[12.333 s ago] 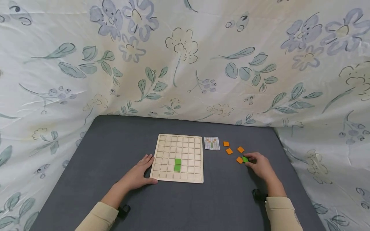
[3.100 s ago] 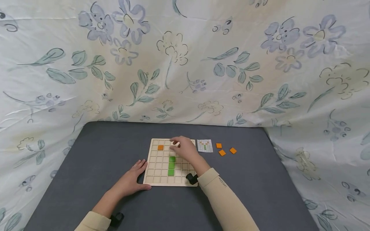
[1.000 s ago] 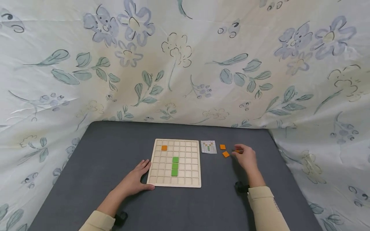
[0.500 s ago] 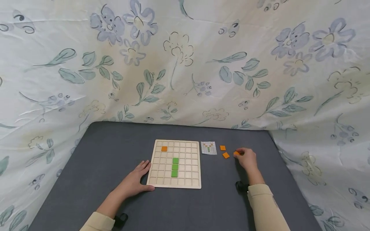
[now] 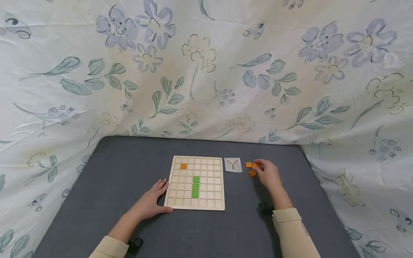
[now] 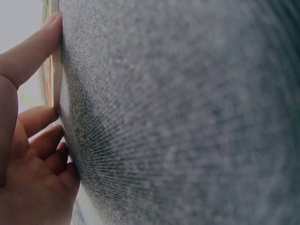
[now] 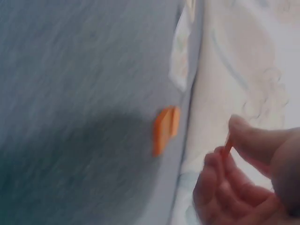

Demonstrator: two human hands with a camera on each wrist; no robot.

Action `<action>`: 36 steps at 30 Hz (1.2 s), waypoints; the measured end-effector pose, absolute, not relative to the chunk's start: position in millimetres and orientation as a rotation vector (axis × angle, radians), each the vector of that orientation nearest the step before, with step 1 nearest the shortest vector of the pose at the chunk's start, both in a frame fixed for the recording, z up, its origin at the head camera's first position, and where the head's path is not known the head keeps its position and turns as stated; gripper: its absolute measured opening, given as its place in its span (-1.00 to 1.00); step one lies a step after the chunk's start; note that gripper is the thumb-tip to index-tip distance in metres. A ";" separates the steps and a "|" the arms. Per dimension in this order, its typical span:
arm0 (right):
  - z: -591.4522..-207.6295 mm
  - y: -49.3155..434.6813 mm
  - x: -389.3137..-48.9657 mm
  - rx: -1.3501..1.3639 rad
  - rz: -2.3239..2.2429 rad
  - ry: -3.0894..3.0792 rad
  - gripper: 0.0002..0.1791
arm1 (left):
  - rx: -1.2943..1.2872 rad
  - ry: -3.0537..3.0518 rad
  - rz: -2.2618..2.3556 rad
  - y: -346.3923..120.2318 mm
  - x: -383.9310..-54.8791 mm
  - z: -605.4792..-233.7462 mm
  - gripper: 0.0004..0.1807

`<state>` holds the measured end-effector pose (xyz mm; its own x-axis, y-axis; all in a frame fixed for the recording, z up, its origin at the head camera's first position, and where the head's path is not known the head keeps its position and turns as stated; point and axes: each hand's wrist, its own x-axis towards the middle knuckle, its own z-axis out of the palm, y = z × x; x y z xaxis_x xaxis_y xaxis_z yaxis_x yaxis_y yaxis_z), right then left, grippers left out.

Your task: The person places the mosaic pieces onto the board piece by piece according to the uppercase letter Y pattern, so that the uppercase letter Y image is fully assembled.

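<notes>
My right hand pinches an orange square tile between thumb and fingertips, raised off the table in the right wrist view. Two more orange tiles lie beside it on the table. My left hand rests at the left side of a wooden grid board, thumb at the near left corner and fingers along the edge. In the left wrist view, the thumb and fingertips touch the board's rim. Three green tiles form a column on the board, and one orange tile sits towards its far left.
A small printed card with a coloured grid pattern lies between the board and the loose tiles. The dark grey table ends at the back against a floral cloth.
Since about twelve seconds ago, a third green tile and an orange tile have come onto the board. Within the last second my right hand picked up an orange tile and moved left with it.
</notes>
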<state>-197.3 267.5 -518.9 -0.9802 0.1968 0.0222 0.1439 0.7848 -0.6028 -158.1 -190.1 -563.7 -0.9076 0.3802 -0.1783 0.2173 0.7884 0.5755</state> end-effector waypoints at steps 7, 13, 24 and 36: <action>-507.5 220.6 -200.8 -0.072 0.942 -2.844 -0.62 | 0.465 2.686 0.822 -191.5 -159.9 -565.8 0.22; -507.8 172.5 -209.3 0.126 0.908 -2.869 -0.66 | 0.482 2.693 0.822 -192.3 -163.7 -567.8 0.23; -518.0 94.5 -232.5 0.338 0.928 -3.008 -0.74 | 0.480 2.704 0.820 -193.5 -161.4 -562.9 0.21; -541.0 53.9 -244.4 0.362 0.966 -3.107 -0.75 | 0.472 2.695 0.821 -190.4 -158.7 -559.2 0.21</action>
